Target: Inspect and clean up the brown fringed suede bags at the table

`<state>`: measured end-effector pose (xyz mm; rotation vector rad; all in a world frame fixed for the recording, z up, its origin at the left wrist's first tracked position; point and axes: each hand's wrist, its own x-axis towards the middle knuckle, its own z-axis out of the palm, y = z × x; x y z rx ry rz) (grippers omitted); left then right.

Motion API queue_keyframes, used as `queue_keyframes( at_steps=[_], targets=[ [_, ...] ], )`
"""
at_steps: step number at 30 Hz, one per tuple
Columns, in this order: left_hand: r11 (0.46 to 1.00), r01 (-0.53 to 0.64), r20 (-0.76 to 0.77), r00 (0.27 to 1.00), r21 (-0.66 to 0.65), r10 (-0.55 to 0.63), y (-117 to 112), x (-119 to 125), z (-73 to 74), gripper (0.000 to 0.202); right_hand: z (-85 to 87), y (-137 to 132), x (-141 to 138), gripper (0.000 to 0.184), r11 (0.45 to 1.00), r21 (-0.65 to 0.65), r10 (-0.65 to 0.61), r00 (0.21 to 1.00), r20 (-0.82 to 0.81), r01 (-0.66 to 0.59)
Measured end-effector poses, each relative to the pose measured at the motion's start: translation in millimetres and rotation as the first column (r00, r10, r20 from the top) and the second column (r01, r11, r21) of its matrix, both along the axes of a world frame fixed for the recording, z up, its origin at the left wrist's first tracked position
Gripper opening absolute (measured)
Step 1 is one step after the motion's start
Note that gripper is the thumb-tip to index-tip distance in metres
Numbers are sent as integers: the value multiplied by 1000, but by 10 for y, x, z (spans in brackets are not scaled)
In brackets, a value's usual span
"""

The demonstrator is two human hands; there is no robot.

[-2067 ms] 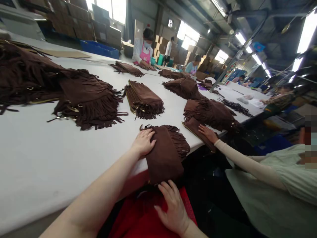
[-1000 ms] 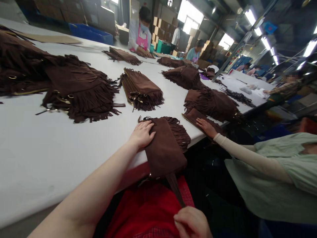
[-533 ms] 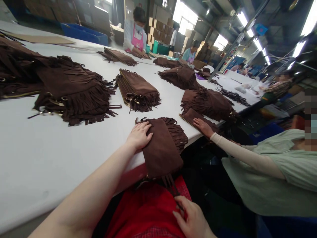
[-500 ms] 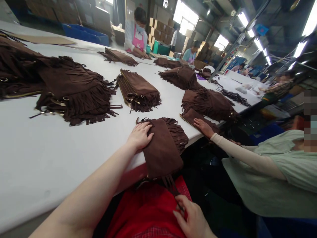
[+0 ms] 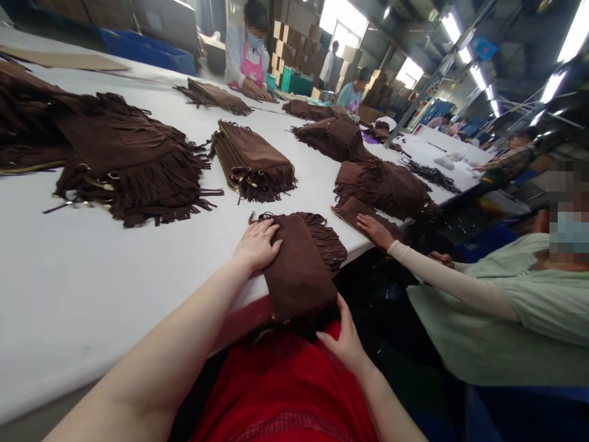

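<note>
A brown fringed bag [image 5: 301, 267] lies at the front edge of the white table, its near end hanging over the edge and its fringe fanned out on the far right side. My left hand [image 5: 259, 244] rests flat on the bag's left part, fingers stretched out. At the bag's lower right corner is my right hand [image 5: 346, 339], thumb and fingers spread, with the fingertips by the edge. Shadow hides part of the underside there.
Stacked brown fringed bags [image 5: 257, 166] stand beyond mine, with a larger heap [image 5: 133, 153] to the left. On the right, a co-worker's hand [image 5: 375, 230] presses another brown bag. A metal post [image 5: 416, 92] rises from the table's far part.
My right hand has let go of the thin dark strips below the bag and moved up to its lower right corner. My left hand stays on the bag.
</note>
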<state>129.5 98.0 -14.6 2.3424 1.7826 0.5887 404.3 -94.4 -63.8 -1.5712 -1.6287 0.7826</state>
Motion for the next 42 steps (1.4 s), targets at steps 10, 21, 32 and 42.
queue_keyframes(
  at_steps=[10,21,32,42],
  targets=[
    [1000,0,-10,1000,-16,0,-12,-6,61,54,-156,359,-672,42,939,-289,-56,749,-661,-184],
    [1000,-1,-8,1000,-14,1,-23,-9,51,54,-148,352,-358,16,972,-234,150,768,623,0],
    [999,-31,-15,999,-26,31,-9,11,19,55,-218,235,570,30,950,-215,66,525,849,227],
    [1000,-23,-5,1000,0,23,-13,15,19,54,-69,330,92,75,975,-140,118,940,-319,-170]
  ],
)
